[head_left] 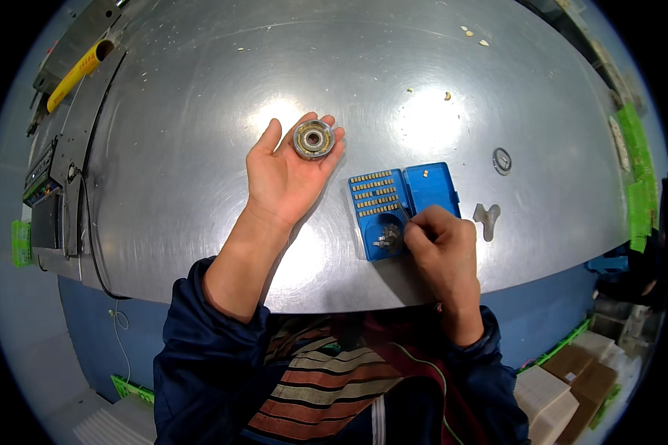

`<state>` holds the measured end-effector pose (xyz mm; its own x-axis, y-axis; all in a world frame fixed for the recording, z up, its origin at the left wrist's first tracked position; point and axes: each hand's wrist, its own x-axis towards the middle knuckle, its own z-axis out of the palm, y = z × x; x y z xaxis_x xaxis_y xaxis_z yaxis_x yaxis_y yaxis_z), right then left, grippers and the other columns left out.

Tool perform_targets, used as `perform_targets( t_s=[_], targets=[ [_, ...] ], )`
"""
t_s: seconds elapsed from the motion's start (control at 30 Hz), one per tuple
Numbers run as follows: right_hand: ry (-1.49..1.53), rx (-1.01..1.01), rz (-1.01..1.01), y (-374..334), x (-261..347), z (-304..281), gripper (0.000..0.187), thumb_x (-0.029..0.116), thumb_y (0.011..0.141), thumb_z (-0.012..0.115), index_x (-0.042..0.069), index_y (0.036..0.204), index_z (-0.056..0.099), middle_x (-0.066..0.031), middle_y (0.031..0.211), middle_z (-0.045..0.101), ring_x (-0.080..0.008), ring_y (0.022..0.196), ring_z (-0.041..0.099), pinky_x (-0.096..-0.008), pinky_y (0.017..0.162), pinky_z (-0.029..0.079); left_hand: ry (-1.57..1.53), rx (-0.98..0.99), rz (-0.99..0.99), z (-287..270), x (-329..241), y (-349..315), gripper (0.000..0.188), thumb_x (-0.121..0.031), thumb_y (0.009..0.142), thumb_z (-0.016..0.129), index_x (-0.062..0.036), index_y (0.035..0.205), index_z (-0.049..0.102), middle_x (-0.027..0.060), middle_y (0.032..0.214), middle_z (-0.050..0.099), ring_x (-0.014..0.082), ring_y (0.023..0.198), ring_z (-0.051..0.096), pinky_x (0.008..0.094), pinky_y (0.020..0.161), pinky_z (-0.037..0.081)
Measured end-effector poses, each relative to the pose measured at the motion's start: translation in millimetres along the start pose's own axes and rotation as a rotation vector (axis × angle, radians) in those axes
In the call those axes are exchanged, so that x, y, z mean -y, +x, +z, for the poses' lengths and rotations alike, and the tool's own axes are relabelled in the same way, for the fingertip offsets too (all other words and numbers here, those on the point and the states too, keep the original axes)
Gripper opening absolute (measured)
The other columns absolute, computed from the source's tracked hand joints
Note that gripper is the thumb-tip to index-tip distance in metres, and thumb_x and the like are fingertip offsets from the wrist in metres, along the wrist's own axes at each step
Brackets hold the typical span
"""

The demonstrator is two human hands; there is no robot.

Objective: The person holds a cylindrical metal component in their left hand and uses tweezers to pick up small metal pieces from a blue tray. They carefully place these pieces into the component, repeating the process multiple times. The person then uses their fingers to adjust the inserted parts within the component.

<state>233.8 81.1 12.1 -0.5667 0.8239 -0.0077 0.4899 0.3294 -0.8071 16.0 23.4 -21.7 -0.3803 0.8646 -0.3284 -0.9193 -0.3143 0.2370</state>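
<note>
Palm up, my left hand carries a round metal part on its fingers. The part has a clear or silvery rim, a brassy ring inside and a hole in the middle, much like a bearing. My right hand is closed on a thin dark tool, perhaps tweezers, mostly hidden by the fingers. Its tip reaches over an open blue case. Rows of small brass-coloured pieces fill the case's upper part. Loose silvery bits lie in its rounded compartment. One tiny piece sits in the lid.
Right of the case lie a flat metal ring and a Y-shaped metal piece. Small pale scraps dot the steel table. A yellow tube and a cable are at the left edge.
</note>
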Motion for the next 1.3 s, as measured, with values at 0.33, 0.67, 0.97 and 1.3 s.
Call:
perform_targets(
  t_s=[0.33, 0.67, 0.97, 1.3],
  targets=[
    [-0.03, -0.001, -0.005, -5.7, -0.4, -8.0, 0.008, 0.005, 0.075, 0.062, -0.003, 0.073, 0.063, -0.0129, 0.056, 0.06, -0.0175, 0.046, 0.058, -0.0282, 0.047, 0.045, 0.011, -0.005, 0.002, 0.3, 0.1, 0.2, 0.052, -0.038, 0.103, 0.027, 0.0033, 0.132, 0.036, 0.0247, 0.137, 0.036, 0.0399, 0.13, 0.036, 0.0488, 0.11, 0.035],
    [-0.019, -0.001, -0.042, -7.6, -2.6, -4.8, 0.008, 0.003, 0.076, 0.06, -0.004, 0.072, 0.061, -0.0078, 0.053, 0.056, -0.011, 0.046, 0.051, -0.0257, 0.045, 0.039, -0.002, 0.011, -0.004, -1.3, -0.1, 0.7, 0.051, -0.039, 0.103, 0.027, 0.0025, 0.131, 0.036, 0.0238, 0.135, 0.037, 0.0389, 0.128, 0.038, 0.0479, 0.109, 0.036],
    [-0.042, 0.005, -0.033, -7.0, -3.1, -4.8, 0.009, 0.005, 0.075, 0.061, -0.003, 0.071, 0.061, -0.0099, 0.053, 0.057, -0.0144, 0.045, 0.053, -0.0274, 0.045, 0.041, 0.032, -0.015, 0.002, 2.1, 0.3, -0.9, 0.048, -0.039, 0.102, 0.028, 0.0015, 0.126, 0.04, 0.0222, 0.13, 0.041, 0.0372, 0.124, 0.043, 0.0464, 0.106, 0.038],
    [-0.009, 0.008, -0.052, -9.6, -1.5, -2.6, 0.009, 0.003, 0.077, 0.061, -0.005, 0.073, 0.061, -0.0062, 0.053, 0.055, -0.0077, 0.048, 0.048, -0.0243, 0.046, 0.038, 0.03, -0.019, 0.005, 3.1, 0.8, -0.5, 0.049, -0.039, 0.102, 0.028, 0.0018, 0.125, 0.041, 0.0225, 0.13, 0.041, 0.0374, 0.123, 0.043, 0.0465, 0.106, 0.038]
  ],
)
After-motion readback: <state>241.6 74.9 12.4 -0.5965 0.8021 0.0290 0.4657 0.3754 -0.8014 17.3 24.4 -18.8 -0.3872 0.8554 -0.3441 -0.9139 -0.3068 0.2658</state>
